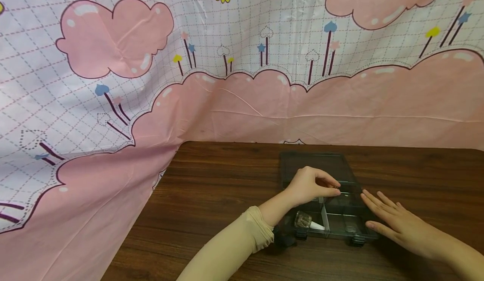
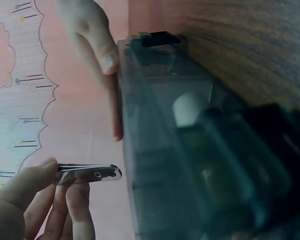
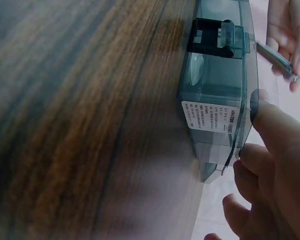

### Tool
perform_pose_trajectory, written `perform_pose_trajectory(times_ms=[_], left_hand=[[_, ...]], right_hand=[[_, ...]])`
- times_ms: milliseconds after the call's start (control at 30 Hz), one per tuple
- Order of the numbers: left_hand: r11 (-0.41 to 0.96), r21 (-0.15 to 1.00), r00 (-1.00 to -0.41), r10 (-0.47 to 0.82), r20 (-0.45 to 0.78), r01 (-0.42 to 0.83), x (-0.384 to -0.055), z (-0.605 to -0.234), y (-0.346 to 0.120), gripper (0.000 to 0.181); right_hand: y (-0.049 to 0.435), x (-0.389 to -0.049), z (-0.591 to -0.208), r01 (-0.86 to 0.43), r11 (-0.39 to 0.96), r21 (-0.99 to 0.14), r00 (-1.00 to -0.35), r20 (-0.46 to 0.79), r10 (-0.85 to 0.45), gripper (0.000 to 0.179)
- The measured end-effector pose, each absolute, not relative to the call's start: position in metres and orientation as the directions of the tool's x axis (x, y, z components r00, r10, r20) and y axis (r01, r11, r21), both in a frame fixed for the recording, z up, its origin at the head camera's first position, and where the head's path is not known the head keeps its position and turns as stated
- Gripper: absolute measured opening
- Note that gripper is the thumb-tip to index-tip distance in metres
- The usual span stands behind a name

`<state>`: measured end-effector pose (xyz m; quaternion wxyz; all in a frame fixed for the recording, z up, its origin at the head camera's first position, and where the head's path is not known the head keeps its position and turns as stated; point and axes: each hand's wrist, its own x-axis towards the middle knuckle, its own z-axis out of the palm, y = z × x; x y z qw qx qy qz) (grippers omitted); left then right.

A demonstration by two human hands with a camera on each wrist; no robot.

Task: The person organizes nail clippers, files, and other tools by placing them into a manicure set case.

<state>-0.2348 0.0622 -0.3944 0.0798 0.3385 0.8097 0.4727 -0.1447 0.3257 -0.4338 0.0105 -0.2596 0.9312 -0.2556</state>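
My left hand (image 1: 308, 186) is over the middle of a dark translucent compartment box (image 1: 342, 222), whose lid (image 1: 311, 161) lies flipped back behind it. Between thumb and fingers it pinches a metal nail clipper (image 2: 92, 172), held level above the box in the left wrist view. My right hand (image 1: 401, 222) is at the box's right side, fingers extended, with thumb and fingertips right at the rim in the right wrist view. In the front left compartment are a small brownish, clear-looking item (image 1: 302, 219) and a white piece (image 1: 316, 226).
White dividers (image 1: 325, 219) split the box, and black latches (image 1: 356, 241) hang on its front. A small pale object (image 1: 351, 229) lies in the front right compartment. The box stands on a dark wooden table (image 1: 211, 188), with a patterned pink curtain (image 1: 242, 104) behind and left.
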Motion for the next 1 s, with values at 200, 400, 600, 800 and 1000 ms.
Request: perform_pose_trajectory(times_ms=[200,400,600,800,1000], left_hand=[[0.332,0.829,-0.795,0.571,0.204,0.451,-0.234,-0.404,0.076,0.017],[0.285,0.865,-0.829,0.51,0.228,0.413,-0.231,-0.411,0.088,0.017],[0.207,0.917,-0.874,0.43,0.228,0.342,-0.231,-0.414,0.098,0.015],[0.218,0.938,-0.917,0.355,0.18,0.268,-0.23,-0.416,0.105,0.023],[0.279,0.913,-0.925,0.321,0.203,0.297,-0.23,-0.418,0.106,0.019]], right_hand=[[0.326,-0.144,-0.434,-0.468,0.729,-0.5,-0.867,0.101,-0.488,0.066],[0.325,-0.144,-0.433,-0.453,0.716,-0.532,-0.871,0.09,-0.484,0.065],[0.325,-0.144,-0.433,-0.438,0.716,-0.544,-0.877,0.085,-0.472,0.064],[0.324,-0.144,-0.434,-0.435,0.72,-0.541,-0.881,0.087,-0.466,0.064],[0.324,-0.144,-0.433,-0.427,0.719,-0.548,-0.883,0.082,-0.462,0.064]])
